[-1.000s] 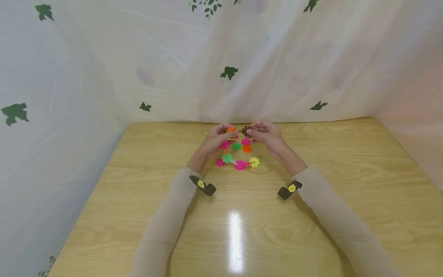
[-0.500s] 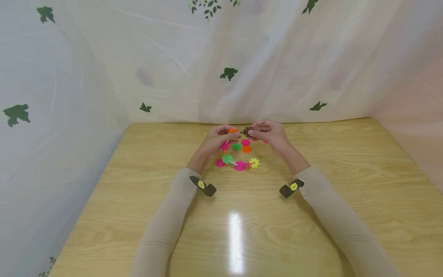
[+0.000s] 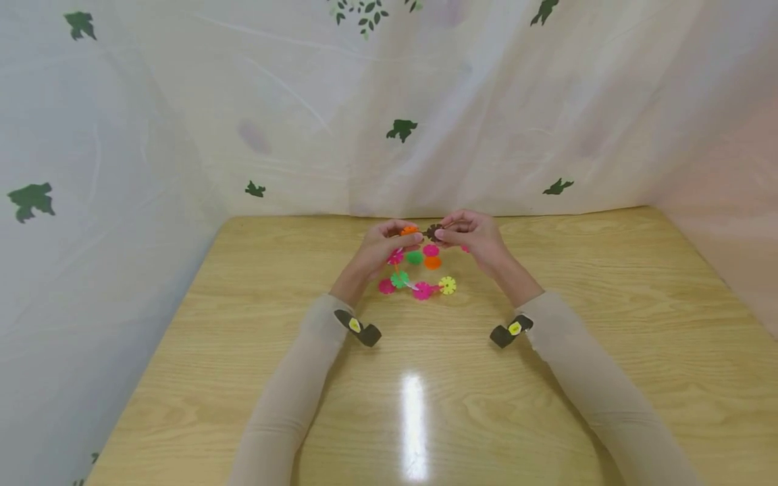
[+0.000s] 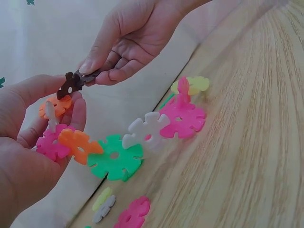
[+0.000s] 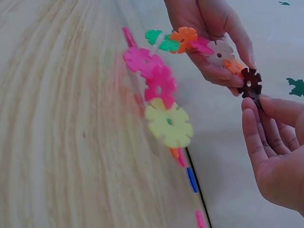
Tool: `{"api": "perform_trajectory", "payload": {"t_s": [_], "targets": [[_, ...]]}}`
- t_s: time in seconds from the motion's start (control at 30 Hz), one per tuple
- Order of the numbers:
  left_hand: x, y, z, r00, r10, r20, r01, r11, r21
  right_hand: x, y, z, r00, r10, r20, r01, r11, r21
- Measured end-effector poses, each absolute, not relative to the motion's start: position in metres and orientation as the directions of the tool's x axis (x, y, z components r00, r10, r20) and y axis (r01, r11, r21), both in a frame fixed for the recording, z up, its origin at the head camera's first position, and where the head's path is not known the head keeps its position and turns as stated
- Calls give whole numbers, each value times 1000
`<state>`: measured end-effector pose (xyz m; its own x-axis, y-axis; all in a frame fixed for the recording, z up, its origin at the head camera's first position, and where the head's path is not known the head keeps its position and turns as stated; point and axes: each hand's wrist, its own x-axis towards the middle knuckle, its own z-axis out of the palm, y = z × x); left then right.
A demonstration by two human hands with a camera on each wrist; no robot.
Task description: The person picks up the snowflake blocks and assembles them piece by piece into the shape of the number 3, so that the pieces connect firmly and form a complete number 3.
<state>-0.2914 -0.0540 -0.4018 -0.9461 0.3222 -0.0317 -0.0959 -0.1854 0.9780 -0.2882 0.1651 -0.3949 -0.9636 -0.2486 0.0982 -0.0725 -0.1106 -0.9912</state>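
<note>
Flower chain [image 4: 121, 161] hangs from the left hand [image 3: 378, 244], thumb and fingers clamped on it near an orange flower [image 3: 410, 229]. Right hand [image 3: 477, 237] fingers pinch a brown flower [image 5: 255, 78].

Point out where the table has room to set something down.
The table is bare between left sleeve and right sleeve, and outward of each. Crowded: between and beneath left hand and right hand, with loose discs and linked chain.
</note>
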Motion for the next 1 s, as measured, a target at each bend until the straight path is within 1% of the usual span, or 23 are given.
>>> {"api": "perform_trajectory", "payload": {"t_s": [0.13, 0.3, 0.47, 0.7, 1.0], "targets": [[-292, -55, -403, -946, 319, -50, -117, -195, 974, -286, 162, -394, -967, -240, 84, -67, -79, -995], [-291, -59, -400, -940, 336, -67, -137, -187, 973, -283, 161, -390, -966, -253, 46, -48, 4, -999], [-290, -62, -398, -936, 348, -59, -129, -182, 975, -285, 166, -383, -962, -273, 22, -47, 87, -995], [-290, -64, -399, -932, 357, -60, -119, -144, 983, -295, 188, -375, -955, -296, -22, -51, 238, -970], [-291, -63, -399, -918, 394, -34, -101, -150, 983, -308, 217, -377, -949, -296, -106, -37, 440, -897]]}}
